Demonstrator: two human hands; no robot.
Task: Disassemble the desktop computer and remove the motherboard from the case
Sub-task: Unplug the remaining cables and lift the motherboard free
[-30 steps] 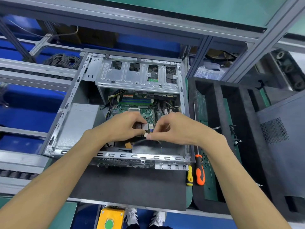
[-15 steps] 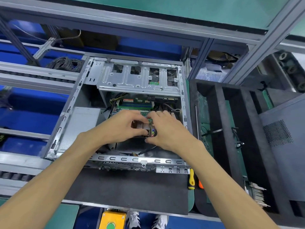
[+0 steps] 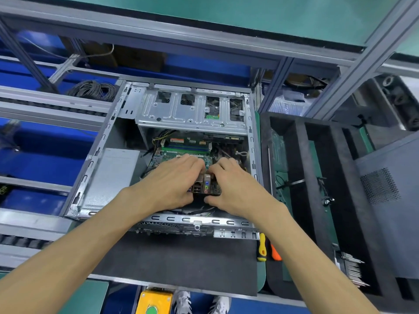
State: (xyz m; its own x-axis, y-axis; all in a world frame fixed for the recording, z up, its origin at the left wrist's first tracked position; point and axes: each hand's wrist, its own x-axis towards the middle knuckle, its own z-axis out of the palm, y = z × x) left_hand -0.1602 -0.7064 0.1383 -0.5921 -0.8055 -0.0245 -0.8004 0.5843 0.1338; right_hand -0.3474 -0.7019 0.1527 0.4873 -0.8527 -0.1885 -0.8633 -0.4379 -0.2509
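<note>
Motherboard point(image 3: 181, 156) mostly hidden under both hands

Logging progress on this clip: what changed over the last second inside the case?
Both hands, left hand and right hand, closed in around the motherboard at its port block; its port end now looks raised toward the camera. The case, power supply and screwdrivers stayed put.

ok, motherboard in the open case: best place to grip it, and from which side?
Probably the near edge of the motherboard, by the rear port block, coming from the front, open side of the case. The drive cage overhangs the far end. Left hand and right hand already flank the ports there.
</note>
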